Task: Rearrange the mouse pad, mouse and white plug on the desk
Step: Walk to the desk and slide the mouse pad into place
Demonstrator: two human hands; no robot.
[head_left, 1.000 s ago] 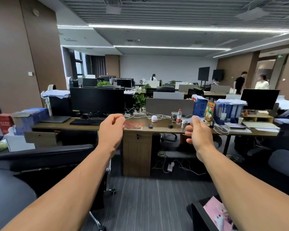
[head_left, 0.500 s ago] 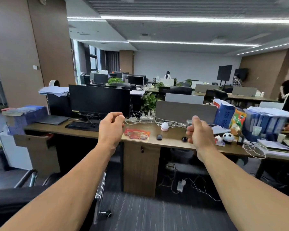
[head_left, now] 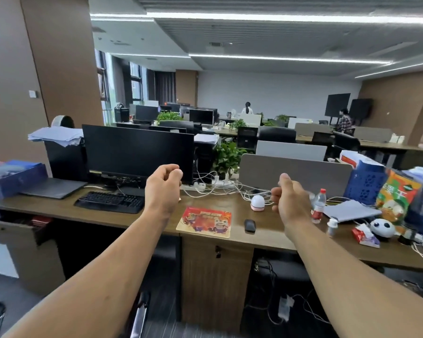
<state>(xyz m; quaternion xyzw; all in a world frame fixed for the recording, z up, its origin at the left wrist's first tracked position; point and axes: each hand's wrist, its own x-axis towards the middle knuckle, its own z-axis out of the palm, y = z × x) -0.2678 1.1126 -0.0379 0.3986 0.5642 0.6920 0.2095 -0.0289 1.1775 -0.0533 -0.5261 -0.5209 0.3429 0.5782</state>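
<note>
A red cartoon-print mouse pad (head_left: 204,222) lies at the front edge of the wooden desk (head_left: 66,211). Just right of it sits a small black mouse (head_left: 249,225). Behind the mouse stands a white dome-shaped plug (head_left: 257,203) with a pink base, among white cables. My left hand (head_left: 163,189) hovers in the air left of and above the pad, fingers curled in, holding nothing. My right hand (head_left: 291,203) hovers right of the plug and mouse, also curled with the thumb up and nothing in it. Neither hand touches the desk.
A monitor (head_left: 137,152) and keyboard (head_left: 109,202) stand at the left, a power strip (head_left: 205,185) with tangled cables behind. A water bottle (head_left: 318,203), papers, a panda toy (head_left: 382,226) and a snack bag crowd the right. A chair's armrest (head_left: 139,311) is below.
The view has come closer to the desk, so pad, mouse and plug look larger. Both hands stay raised and curled; no object has been touched.
</note>
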